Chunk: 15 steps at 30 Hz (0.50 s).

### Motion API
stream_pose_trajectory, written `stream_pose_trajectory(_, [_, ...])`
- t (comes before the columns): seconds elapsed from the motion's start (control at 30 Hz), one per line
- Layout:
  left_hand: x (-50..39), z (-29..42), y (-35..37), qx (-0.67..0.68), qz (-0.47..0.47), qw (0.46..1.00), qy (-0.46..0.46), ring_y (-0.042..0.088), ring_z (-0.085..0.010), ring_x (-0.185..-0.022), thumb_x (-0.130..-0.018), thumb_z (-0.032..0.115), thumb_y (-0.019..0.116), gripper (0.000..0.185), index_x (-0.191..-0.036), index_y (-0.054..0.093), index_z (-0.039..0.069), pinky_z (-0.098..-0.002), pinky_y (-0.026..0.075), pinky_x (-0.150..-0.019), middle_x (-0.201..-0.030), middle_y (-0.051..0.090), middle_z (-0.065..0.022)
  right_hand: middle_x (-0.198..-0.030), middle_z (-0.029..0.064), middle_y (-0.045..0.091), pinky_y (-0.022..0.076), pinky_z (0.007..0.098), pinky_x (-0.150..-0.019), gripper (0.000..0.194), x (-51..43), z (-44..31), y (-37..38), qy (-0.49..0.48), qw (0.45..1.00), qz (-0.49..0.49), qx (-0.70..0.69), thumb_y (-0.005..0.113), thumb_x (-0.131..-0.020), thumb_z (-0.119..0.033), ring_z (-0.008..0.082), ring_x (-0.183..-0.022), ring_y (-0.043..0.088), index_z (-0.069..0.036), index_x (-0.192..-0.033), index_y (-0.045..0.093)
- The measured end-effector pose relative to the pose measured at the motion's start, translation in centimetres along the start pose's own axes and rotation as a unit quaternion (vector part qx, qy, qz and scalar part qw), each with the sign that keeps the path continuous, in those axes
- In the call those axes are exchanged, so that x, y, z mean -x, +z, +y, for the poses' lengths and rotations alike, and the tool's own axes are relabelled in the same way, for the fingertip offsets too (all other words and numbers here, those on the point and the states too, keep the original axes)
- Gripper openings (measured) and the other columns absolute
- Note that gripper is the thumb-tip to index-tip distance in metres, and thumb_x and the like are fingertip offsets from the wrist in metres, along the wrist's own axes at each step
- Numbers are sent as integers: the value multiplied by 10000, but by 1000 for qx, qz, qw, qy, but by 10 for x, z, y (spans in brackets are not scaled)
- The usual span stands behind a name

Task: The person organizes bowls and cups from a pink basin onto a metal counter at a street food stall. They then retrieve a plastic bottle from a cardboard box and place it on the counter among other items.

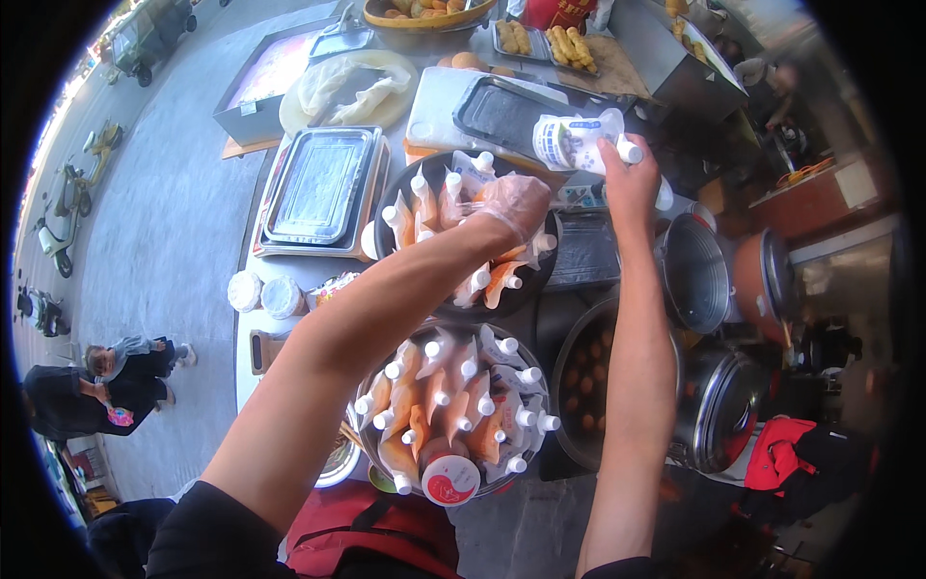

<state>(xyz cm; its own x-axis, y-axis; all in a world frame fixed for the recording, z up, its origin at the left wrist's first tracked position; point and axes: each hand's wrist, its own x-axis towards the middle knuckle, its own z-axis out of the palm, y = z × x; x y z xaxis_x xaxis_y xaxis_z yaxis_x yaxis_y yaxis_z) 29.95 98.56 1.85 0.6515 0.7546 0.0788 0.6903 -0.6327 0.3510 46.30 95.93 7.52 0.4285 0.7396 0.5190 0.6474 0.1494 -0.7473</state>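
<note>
My right hand (631,163) grips a white spouted pouch (573,141) by its capped end, holding it sideways above the far right part of the stall table. The pouch bears printing. My left hand (515,203), in a thin transparent plastic glove, is down among the spouted pouches (423,203) in the far dark round pot (387,271). Its fingers are partly hidden, so whether they hold a pouch cannot be told. Closer to me, a second round pot (544,354) is packed with upright white-capped pouches, some orange, some white. A lidded cup (451,480) sits at its near rim.
Left of the far pot lie stacked metal trays (318,184) and two white-lidded cups (282,297). On the right stand a pot of eggs in dark liquid (584,383), a metal pot (693,271) and a lidded cooker (716,412). Fried dough sticks (571,47) lie at the back.
</note>
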Motion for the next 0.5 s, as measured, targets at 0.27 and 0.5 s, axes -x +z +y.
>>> stream_pose_trajectory(0.27, [33, 4, 13, -54, 93, 992, 72, 706, -251, -703, -759, 84, 653, 76, -812, 702, 59, -359, 543, -578, -775, 693, -125, -864, 212, 688, 511, 380, -712, 259, 18, -8, 31, -57, 996, -57, 32, 731, -837, -168, 343, -784, 673, 14, -1001, 647])
stream_pose_trajectory(0.5, [53, -10, 14, -15, 101, 993, 53, 703, -265, -674, -787, 108, 667, 83, -829, 700, 45, -361, 532, -572, -752, 689, -118, -800, 197, 672, 499, 365, -644, 218, 39, -22, 41, -2, 976, -214, 49, 724, -835, -155, 309, -687, 660, 18, -938, 641])
